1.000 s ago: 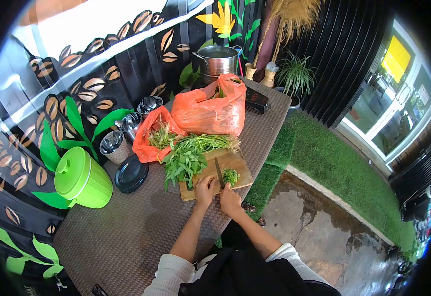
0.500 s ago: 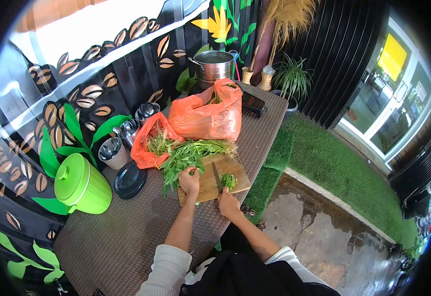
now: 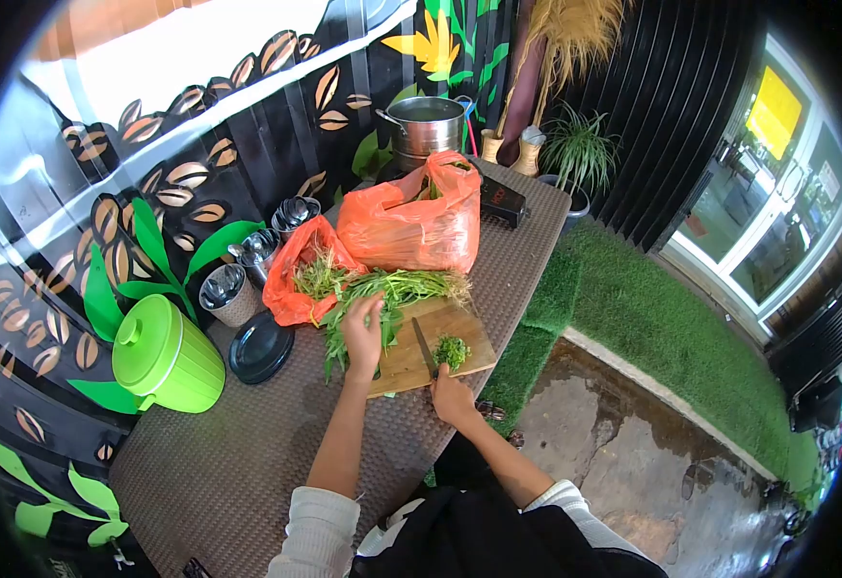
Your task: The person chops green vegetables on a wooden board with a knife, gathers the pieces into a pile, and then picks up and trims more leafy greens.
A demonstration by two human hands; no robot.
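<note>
My right hand (image 3: pixel 453 398) grips a knife (image 3: pixel 423 343), its blade lying across the wooden cutting board (image 3: pixel 407 368). Just right of the blade sits a small heap of chopped greens (image 3: pixel 452 353) on the board. My left hand (image 3: pixel 362 335) is over the leafy green stems (image 3: pixel 397 286) at the board's far left edge, fingers stretched out and apart. Whether its fingertips touch the leaves is hard to tell. Behind the stems stand a large orange plastic bag (image 3: pixel 411 226) and a smaller orange bag (image 3: pixel 291 289) with rooted herbs inside.
Left of the bags are several cups of cutlery (image 3: pixel 228 299), black plates (image 3: pixel 261 349) and a green lidded bucket (image 3: pixel 169 356). A steel pot (image 3: pixel 428 130) stands at the back beside a black appliance (image 3: pixel 503 204). The woven-patterned table (image 3: pixel 238 462) ends to my right, above grass matting.
My left hand has moved away from the board toward the stems, and its curled fingers have straightened. The right hand still holds the knife in about the same place.
</note>
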